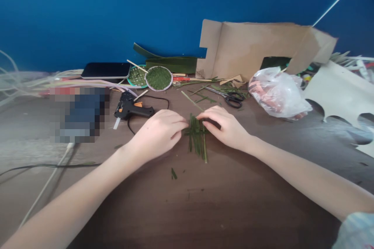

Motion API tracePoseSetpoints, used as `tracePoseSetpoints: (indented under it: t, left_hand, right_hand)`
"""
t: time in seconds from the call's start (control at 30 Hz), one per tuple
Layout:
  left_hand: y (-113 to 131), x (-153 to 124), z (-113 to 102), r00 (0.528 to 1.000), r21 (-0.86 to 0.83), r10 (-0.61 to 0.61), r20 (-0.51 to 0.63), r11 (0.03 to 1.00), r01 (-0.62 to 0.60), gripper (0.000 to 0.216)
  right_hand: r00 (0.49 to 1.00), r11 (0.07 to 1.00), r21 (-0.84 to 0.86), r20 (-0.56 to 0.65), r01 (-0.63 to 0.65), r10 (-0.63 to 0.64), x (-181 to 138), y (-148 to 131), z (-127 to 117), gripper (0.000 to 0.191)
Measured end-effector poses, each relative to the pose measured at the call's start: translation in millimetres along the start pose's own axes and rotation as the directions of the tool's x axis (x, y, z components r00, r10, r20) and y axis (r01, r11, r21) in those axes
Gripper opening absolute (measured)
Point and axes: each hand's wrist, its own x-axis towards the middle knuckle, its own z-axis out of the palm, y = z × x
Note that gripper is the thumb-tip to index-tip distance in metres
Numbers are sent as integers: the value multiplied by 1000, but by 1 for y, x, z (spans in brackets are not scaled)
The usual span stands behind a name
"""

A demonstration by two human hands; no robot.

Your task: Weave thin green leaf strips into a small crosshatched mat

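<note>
A small woven patch of green leaf strips [197, 138] lies on the brown table between my hands. My left hand [163, 131] is closed at the patch's left edge, thumb and fingertips on the ends of the cross strips. From the other side, my right hand [223, 126] pinches the upper right of the patch between thumb and fingers. What exactly its fingertips hold is partly hidden. A pale thin strip [191, 100] slants away behind the right fingertips. Small leaf scraps [174, 173] lie nearer to me.
To the left are a black glue gun [131, 107], a blurred-out dark device [83, 113] with a white cable, and a phone [105, 70]. Round green woven pieces [158, 78], scissors [230, 96], bent cardboard [251, 46] and a plastic bag [277, 93] sit toward the blue wall.
</note>
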Motion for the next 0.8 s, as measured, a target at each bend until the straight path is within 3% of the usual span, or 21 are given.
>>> tracePoseSetpoints:
  t: [0.2,0.6,0.8]
  left_hand:
    - [-15,-2,3,986,-43,143,85,989,-140,31]
    - [-15,-3,4,974,2,174,147,984,-176,32]
    - [-16,-3,5,976,-16,184,114,983,-184,30]
  right_hand:
    - [997,1000,-6,76,-14,14,0,-12,8,23]
    - [993,996,-92,119,7,4,-2,-14,15,27]
    - [994,993,-114,111,35,-23,-3,-13,16,29]
